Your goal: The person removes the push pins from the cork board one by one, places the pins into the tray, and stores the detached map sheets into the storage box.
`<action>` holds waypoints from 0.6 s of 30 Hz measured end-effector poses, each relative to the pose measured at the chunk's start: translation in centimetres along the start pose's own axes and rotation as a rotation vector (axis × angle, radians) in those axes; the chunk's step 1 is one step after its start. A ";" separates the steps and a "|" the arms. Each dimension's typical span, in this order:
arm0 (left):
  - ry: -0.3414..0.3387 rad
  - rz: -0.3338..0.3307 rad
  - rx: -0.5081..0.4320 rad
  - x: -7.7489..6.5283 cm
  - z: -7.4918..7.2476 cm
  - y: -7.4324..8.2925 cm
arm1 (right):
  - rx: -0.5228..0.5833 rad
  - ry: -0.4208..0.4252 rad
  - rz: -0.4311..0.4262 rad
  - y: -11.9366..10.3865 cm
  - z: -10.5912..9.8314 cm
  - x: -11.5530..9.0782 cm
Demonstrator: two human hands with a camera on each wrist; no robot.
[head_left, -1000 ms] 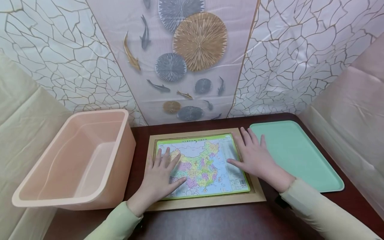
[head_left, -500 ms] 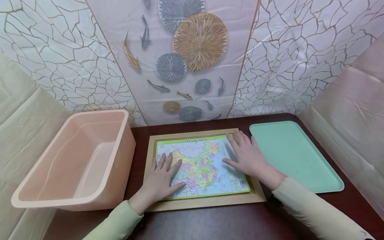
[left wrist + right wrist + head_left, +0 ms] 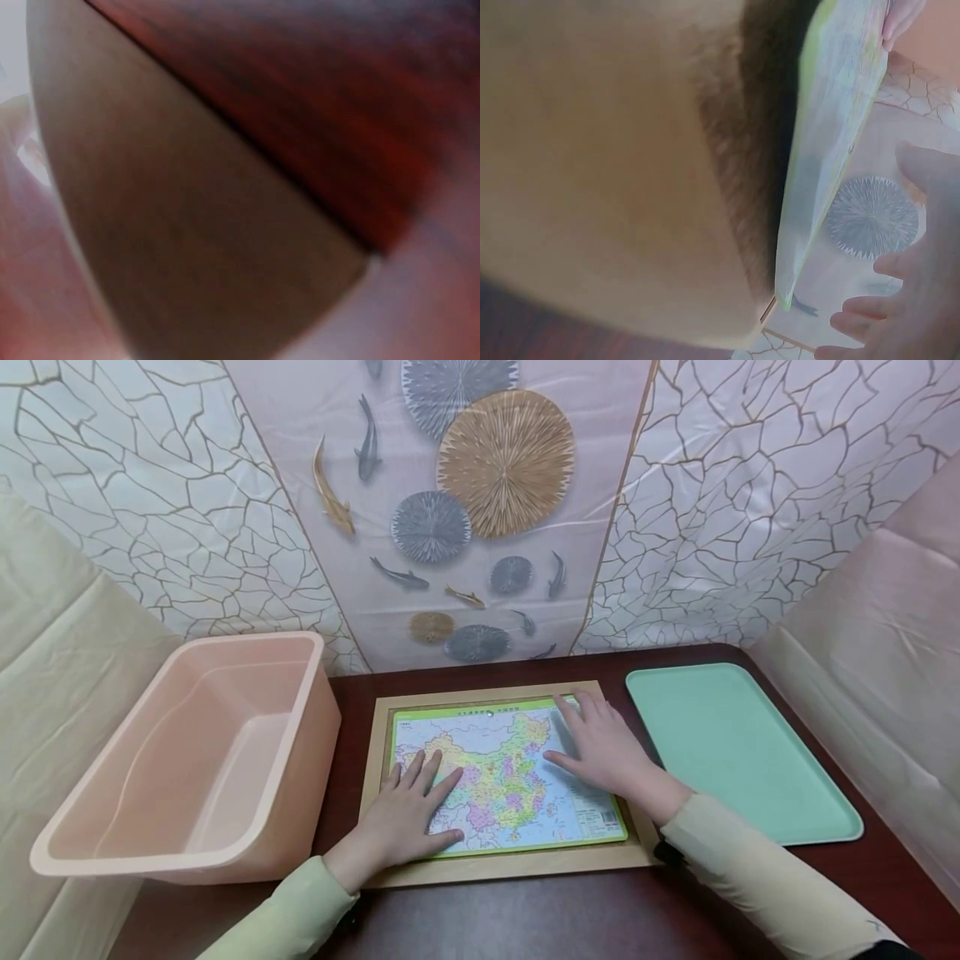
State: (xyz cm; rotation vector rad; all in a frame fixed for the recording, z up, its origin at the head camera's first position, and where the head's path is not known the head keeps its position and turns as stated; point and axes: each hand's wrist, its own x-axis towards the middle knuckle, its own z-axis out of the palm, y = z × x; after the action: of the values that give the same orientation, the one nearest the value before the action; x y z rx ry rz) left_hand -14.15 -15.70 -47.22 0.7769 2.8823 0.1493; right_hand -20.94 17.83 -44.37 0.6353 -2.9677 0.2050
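A green-edged map of China [image 3: 487, 777] lies flat inside a light wooden frame [image 3: 525, 862] on the table. My left hand [image 3: 397, 827] is spread over the map's lower left part, its fingers straight. Over the map's right side is my right hand [image 3: 603, 747], fingers extended and thumb out to the left. In the right wrist view, a gap shows between the right hand [image 3: 900, 292] and the map [image 3: 825, 135], and the left hand [image 3: 904, 19] is at the map's far edge. Only blurred frame wood [image 3: 187, 195] and table fill the left wrist view.
A deep pink plastic tub [image 3: 300, 777] stands left of the frame. To the right lies a flat mint-green tray [image 3: 742, 752]. The dark red-brown table [image 3: 480, 914] runs in front, and a patterned cloth [image 3: 465, 593] hangs behind.
My right hand has moved left, from the frame's right edge in over the map. The left hand has slid slightly down and stays spread. Map and frame have not shifted.
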 end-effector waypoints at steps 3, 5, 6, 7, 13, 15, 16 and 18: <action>-0.004 -0.005 0.009 0.0 0.2 0.0 | 0.020 0.003 -0.001 -0.3 0.3 0.5; -0.006 -0.007 0.011 0.0 0.1 0.1 | 0.033 0.009 -0.006 -0.5 0.5 0.8; -0.007 -0.007 0.014 0.0 0.1 0.1 | 0.041 0.012 -0.008 -0.6 0.6 0.9; -0.009 -0.007 0.017 0.1 0.1 0.2 | 0.046 0.014 -0.010 -0.7 0.6 1.0; -0.021 -0.014 0.030 0.2 0.1 0.2 | 0.062 0.044 -0.027 -1.1 1.0 1.9; -0.023 -0.019 0.033 0.2 0.1 0.2 | 0.074 0.045 -0.027 -1.3 0.9 2.1; -0.025 -0.020 0.035 0.2 0.1 0.2 | 0.080 0.043 -0.026 -1.4 0.9 2.3; -0.026 -0.022 0.037 0.2 0.1 0.2 | 0.097 0.032 -0.021 -1.5 0.8 2.5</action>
State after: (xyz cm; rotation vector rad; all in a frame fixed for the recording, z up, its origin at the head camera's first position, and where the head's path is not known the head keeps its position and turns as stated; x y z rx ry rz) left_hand -14.21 -15.42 -47.35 0.7469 2.8754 0.0826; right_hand -22.62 15.36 -44.65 0.6676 -2.9338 0.3551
